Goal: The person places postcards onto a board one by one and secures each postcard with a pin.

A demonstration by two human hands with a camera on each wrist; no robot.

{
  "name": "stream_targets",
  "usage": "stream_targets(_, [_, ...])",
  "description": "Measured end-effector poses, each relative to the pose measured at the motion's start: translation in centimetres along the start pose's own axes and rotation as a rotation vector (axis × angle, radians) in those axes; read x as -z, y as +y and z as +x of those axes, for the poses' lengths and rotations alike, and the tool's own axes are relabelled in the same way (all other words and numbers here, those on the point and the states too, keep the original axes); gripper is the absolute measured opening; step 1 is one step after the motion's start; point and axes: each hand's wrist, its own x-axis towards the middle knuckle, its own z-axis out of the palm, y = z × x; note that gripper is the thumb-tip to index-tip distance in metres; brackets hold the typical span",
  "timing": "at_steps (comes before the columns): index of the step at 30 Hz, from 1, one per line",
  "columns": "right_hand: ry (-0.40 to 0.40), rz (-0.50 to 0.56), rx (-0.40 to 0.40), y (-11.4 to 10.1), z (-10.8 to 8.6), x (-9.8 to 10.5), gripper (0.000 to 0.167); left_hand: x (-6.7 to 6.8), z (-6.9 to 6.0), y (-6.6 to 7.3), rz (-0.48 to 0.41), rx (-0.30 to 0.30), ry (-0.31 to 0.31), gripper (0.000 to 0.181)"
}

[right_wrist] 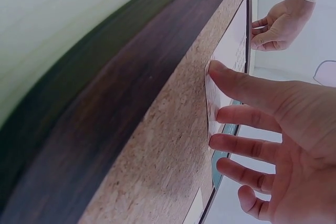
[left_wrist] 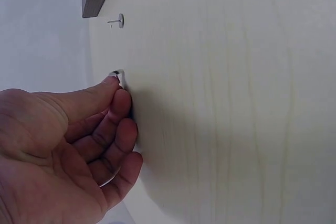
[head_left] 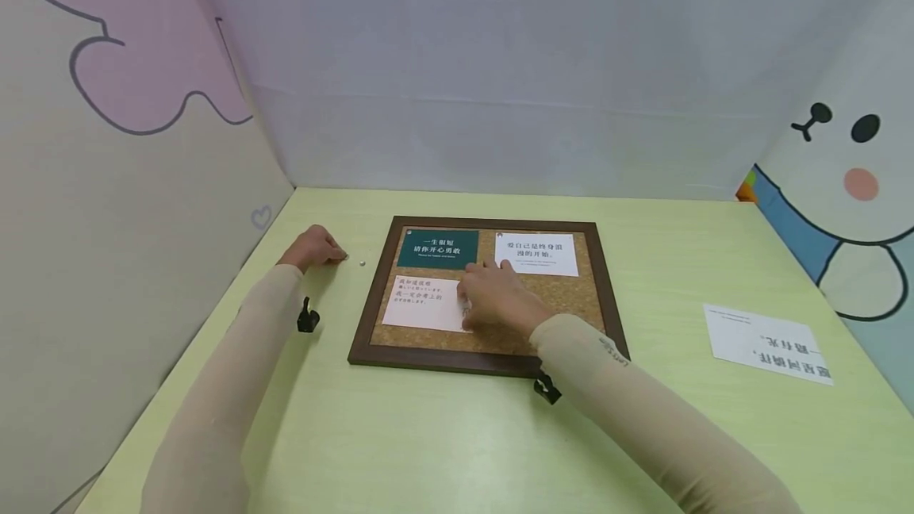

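Note:
At the left of the board, my left hand pinches a thumbtack between thumb and index finger, just at the table surface. A second thumbtack lies between that hand and the board's frame. My right hand has its thumb and fingertips on the right part of a white card, at the lower left of the framed cork board. The fingers are spread and slightly bent. The head view shows part of this card covered by the hand.
A green card occupies the board's upper left, and a white card the upper right. Another white card lies on the table right of the board. Printed panels stand at both sides, and a white sheet hangs behind.

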Motion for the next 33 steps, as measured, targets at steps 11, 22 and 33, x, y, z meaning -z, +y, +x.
stream_targets(11, [0.003,-0.001,0.0,0.0,-0.1,0.3,0.037,0.0,-0.1,0.5,0.029,-0.024,0.005,0.031])
stream_targets(22, [-0.011,0.033,0.0,0.1,-0.2,0.2,0.03,-1.3,-1.3,2.9,0.283,0.017,0.144,0.017])
stream_targets(33, [0.003,-0.012,0.006,0.1,0.0,-0.2,0.036,-1.7,-1.4,3.2,0.331,-0.004,0.212,0.012])
